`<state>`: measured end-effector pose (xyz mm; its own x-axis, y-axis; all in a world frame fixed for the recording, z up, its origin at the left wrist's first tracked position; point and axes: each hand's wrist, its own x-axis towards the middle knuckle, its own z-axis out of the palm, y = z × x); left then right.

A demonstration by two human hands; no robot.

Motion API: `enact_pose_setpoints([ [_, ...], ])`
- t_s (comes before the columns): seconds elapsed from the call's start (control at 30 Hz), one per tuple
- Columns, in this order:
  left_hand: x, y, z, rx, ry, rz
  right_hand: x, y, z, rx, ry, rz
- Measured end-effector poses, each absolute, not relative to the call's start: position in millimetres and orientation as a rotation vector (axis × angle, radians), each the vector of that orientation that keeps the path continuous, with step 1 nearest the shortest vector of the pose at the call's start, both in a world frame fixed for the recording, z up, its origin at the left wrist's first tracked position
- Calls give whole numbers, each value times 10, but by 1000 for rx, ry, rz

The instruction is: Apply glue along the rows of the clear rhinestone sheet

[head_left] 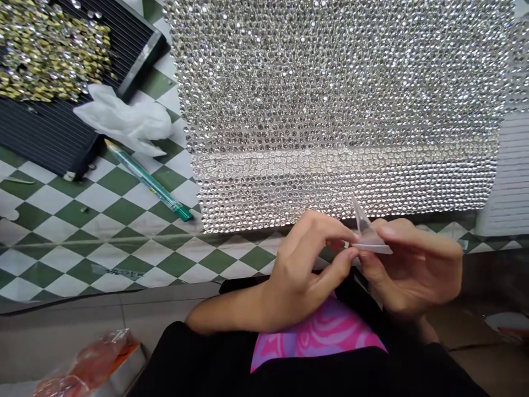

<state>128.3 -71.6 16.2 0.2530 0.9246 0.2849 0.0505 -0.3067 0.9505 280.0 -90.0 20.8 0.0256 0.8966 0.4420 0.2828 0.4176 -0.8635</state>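
In front of my lap, near the table's front edge, both my hands pinch a small folded piece of clear plastic film (363,227) with a white lower edge. My left hand (308,270) grips its left end between thumb and fingertips. On the other end, my right hand (417,264) has thumb and finger closed. A pointed corner of the film sticks up between them. Just beyond the hands lies a large sheet of silver rhinestones (330,99), set in close rows, with a paler, shinier strip across its lower part.
A black ridged tray (45,129) of loose gold-backed rhinestones (53,52) stands at left. Beside it are crumpled white tissue (128,118) and a green pencil-like stick (146,179). A white ridged board (508,176) shows at right. The tablecloth (119,218) is green-and-white checked. Below left sits a box with plastic bags (99,358).
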Motion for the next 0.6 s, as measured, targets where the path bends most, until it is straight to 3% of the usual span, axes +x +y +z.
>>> enact_pose_setpoints([
  [0.6, 1332, -573, 162, 1894, 887, 1226, 3107, -752, 310, -1176, -1717, 565],
])
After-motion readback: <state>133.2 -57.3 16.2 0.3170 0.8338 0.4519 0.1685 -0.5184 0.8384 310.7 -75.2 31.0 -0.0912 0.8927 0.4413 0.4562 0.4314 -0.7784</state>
